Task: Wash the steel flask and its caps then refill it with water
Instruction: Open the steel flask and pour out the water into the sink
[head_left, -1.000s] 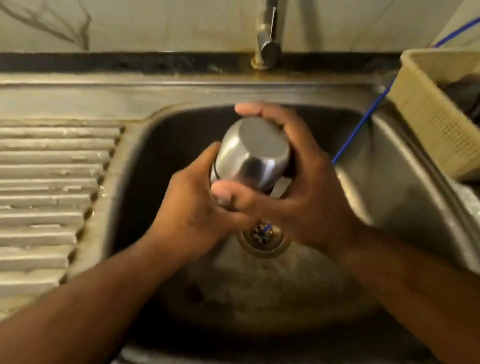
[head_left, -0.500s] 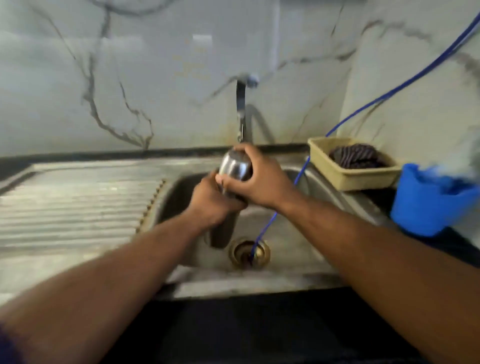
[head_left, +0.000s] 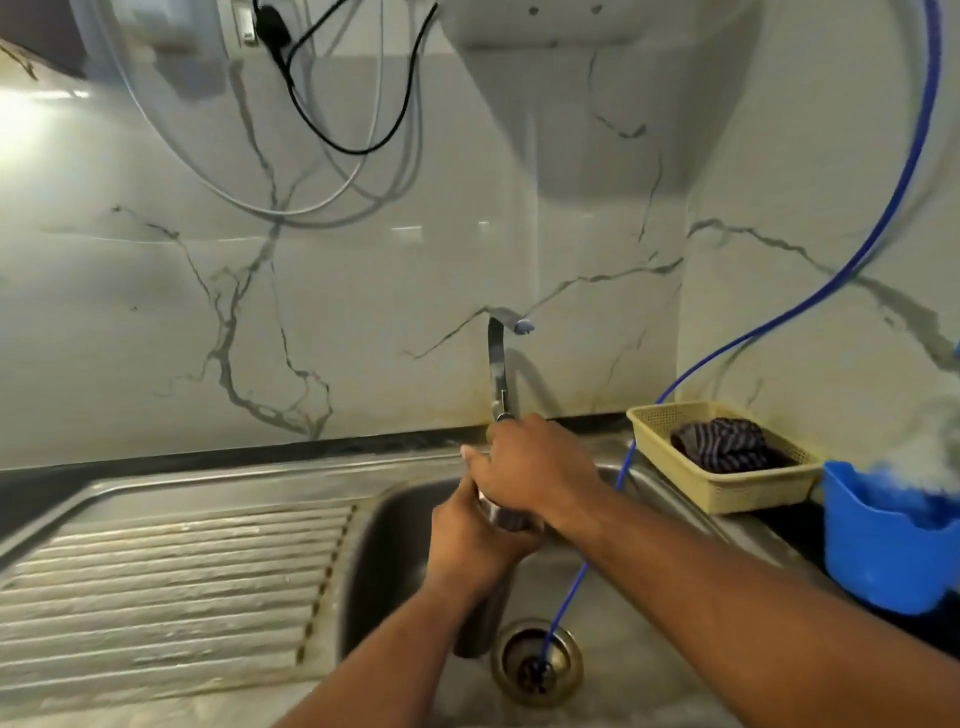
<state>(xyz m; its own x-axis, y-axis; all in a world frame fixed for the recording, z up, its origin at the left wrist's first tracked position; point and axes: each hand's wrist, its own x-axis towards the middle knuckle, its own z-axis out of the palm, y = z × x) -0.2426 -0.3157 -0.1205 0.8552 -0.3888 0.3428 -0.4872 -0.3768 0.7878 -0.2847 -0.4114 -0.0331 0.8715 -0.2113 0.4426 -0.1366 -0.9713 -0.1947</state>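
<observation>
The steel flask (head_left: 483, 618) stands upright over the sink basin (head_left: 384, 561), close to the drain. My left hand (head_left: 472, 540) grips its upper body from the left. My right hand (head_left: 530, 473) is wrapped over the top, covering the steel cap; only a sliver of metal (head_left: 506, 515) shows between the two hands. The flask's lower part is dark and blurred below my left wrist.
The tap (head_left: 498, 374) rises just behind my right hand. A blue hose (head_left: 566, 597) runs down into the drain (head_left: 537, 660). A yellow basket (head_left: 675, 467) holding a striped cloth and a blue tub (head_left: 878, 551) sit to the right. The ribbed drainboard (head_left: 171, 577) lies on the left.
The view has tilted upward and pulled back, showing the wall and cables. My right hand now covers the cap fully, and both hands sit slightly higher near the tap base.
</observation>
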